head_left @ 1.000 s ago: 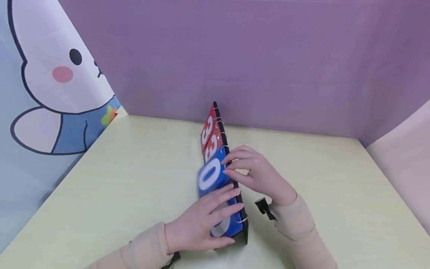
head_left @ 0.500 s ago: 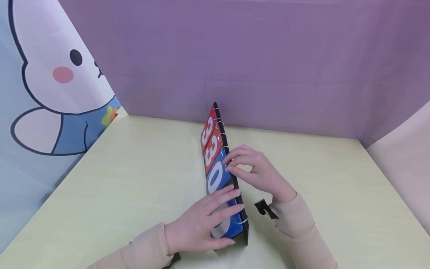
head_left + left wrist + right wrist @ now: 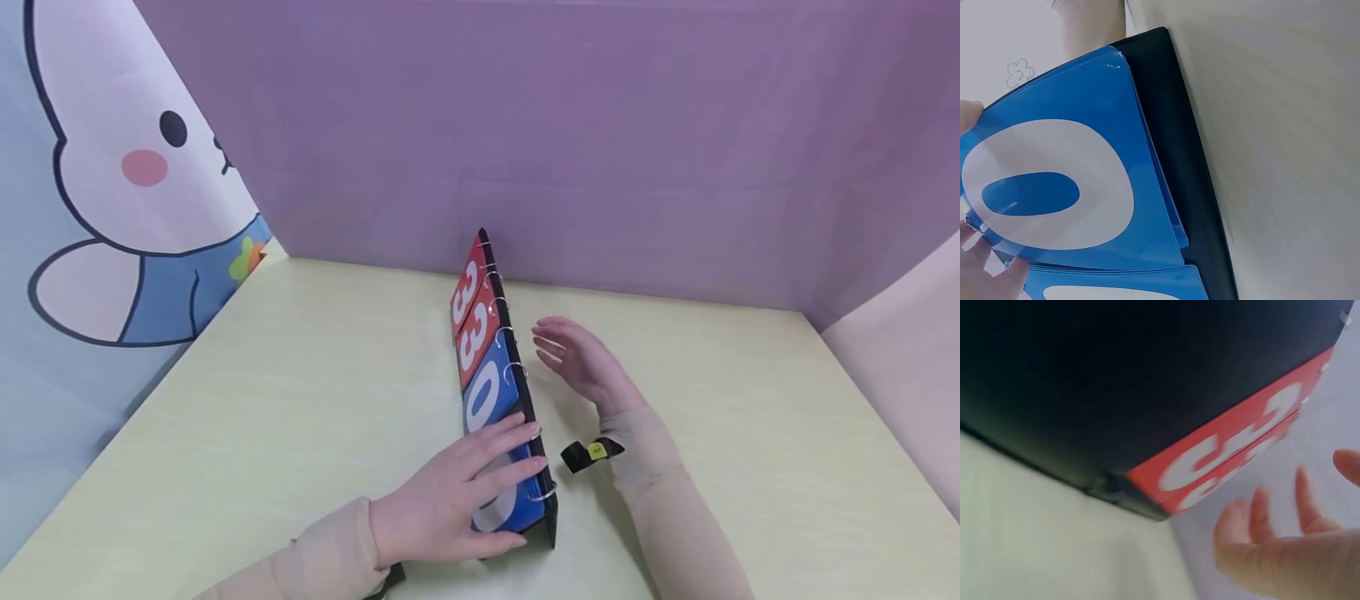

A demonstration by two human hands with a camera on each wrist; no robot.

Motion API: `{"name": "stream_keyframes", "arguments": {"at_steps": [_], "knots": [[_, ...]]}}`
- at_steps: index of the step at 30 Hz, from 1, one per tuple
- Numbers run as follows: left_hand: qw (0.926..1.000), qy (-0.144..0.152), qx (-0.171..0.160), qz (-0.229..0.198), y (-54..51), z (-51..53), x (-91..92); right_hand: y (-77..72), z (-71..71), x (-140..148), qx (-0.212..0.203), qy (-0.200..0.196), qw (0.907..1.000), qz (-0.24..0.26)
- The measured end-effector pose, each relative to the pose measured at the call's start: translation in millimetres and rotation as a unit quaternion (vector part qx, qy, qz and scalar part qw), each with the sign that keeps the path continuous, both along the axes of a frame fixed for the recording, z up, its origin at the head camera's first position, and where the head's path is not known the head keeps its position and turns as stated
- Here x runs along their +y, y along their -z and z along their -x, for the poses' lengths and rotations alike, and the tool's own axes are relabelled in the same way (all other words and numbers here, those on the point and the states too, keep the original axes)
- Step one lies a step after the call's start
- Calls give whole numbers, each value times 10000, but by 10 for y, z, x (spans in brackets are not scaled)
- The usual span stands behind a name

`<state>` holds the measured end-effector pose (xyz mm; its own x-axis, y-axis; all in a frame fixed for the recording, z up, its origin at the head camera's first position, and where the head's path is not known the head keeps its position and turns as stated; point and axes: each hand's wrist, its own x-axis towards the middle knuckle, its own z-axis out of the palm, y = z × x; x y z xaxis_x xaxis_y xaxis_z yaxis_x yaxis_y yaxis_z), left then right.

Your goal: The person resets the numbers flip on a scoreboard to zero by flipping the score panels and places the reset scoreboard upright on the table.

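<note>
Standing in the middle of the pale yellow tabletop (image 3: pixel 337 375), a tabletop flip scoreboard (image 3: pixel 491 375) is running from near to far, its number cards facing left and its black back panel (image 3: pixel 1097 369) facing right. Two red cards are showing at the far end, the farthest (image 3: pixel 466 287) and its neighbour (image 3: pixel 475 337) both reading 3. Two blue cards are following toward the near end, the inner one (image 3: pixel 483 396) and the nearest one (image 3: pixel 1079 147) each displaying a white 0, with wire rings (image 3: pixel 542 498) holding the cards along the upper edge.

The left hand (image 3: pixel 450 500) is resting over the nearest blue card and partly covering it; its fingers are spreading apart across the card to the top edge, and its thumb is lying along the near end. The right hand (image 3: pixel 585 362) is hovering just right of the scoreboard, touching nothing, its fingers loosely bent and apart.

Beige sleeves (image 3: pixel 678 508) are covering both forearms, and a black strap (image 3: pixel 577 457) is showing at the right wrist. Beyond the tabletop a purple backdrop (image 3: pixel 525 142) is hanging, with a cartoon rabbit print (image 3: pixel 105 175) filling the left side.
</note>
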<state>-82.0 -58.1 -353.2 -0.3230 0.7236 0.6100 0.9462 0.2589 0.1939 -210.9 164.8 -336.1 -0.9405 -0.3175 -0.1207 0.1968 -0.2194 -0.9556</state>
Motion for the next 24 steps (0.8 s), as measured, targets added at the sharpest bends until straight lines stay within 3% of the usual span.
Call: {"name": "stream_keyframes", "arguments": {"at_steps": [3, 6, 10, 17, 21, 24], "knots": [[10000, 8, -77, 13, 1, -5, 1, 108, 55, 12, -683, -232, 9967, 377], [10000, -2, -90, 20, 2, -4, 2, 189, 82, 7, -1036, -500, 9920, 519], [10000, 2, 2, -16, 7, 2, 1, 276, 104, 3, -1189, -723, 9874, 751], [10000, -2, -20, -6, 10, 1, -1, 353, 107, 38, -1118, -770, 9864, 925], [10000, -7, -5, 1, 10, 3, -2, 414, 88, 40, -1283, -404, 9836, 1200], [10000, 12, 36, -19, 4, 6, 5, 474, 68, 31, -1544, 152, 9740, 1650]]}}
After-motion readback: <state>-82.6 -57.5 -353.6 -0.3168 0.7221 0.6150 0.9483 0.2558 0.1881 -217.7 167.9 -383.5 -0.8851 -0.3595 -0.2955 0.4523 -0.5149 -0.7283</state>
